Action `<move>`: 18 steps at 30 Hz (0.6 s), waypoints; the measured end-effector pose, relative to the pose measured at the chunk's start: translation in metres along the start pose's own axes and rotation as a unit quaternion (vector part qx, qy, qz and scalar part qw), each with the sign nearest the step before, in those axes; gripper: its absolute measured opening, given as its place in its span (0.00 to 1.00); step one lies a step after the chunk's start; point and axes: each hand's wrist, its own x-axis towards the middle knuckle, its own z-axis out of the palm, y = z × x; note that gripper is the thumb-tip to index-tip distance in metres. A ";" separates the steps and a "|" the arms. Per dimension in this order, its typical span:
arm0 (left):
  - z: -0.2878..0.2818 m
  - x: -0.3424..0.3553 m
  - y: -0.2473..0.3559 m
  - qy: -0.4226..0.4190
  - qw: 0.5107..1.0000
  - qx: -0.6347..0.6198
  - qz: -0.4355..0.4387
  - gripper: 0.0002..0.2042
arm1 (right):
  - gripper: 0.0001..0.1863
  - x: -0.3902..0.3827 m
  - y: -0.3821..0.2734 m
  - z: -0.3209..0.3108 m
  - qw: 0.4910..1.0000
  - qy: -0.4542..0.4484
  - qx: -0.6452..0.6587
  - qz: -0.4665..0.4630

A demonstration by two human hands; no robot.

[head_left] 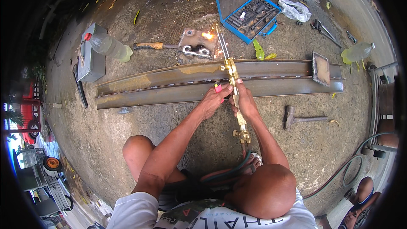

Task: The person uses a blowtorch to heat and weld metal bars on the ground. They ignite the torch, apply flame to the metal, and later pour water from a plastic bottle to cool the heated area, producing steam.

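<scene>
My right hand is wrapped round the brass body of a cutting torch. Beside it, my left hand is closed on a small pink lighter, its fingertips at the torch body. The torch tip points away from me, next to a steel plate. A bright orange flame shows on that plate, which has two round holes along its near edge. Under the torch lies a long rusty steel beam. Hoses run back from the torch between my legs.
Beyond the beam sits an open blue socket case. A wood-handled tool touches the plate. A square steel plate leans on the beam; a hammer lies nearer. Bottles stand both sides. Another person is at lower right.
</scene>
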 end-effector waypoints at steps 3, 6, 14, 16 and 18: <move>-0.001 0.000 0.000 -0.010 1.000 -0.001 -0.004 0.20 | 0.35 -0.001 -0.001 0.001 1.000 0.002 -0.002 0.003; -0.003 0.001 0.001 -0.029 1.000 -0.006 0.000 0.19 | 0.35 0.002 0.001 0.000 1.000 0.002 -0.002 -0.001; 0.002 -0.002 0.006 -0.019 1.000 -0.005 -0.002 0.18 | 0.36 0.003 0.003 0.000 1.000 0.001 0.005 -0.004; -0.001 -0.001 0.004 -0.030 0.999 -0.013 0.004 0.18 | 0.36 0.003 0.001 0.001 1.000 0.001 0.005 -0.004; -0.002 0.001 0.002 -0.022 1.000 -0.011 0.005 0.18 | 0.36 0.003 0.000 0.001 1.000 0.000 0.005 -0.003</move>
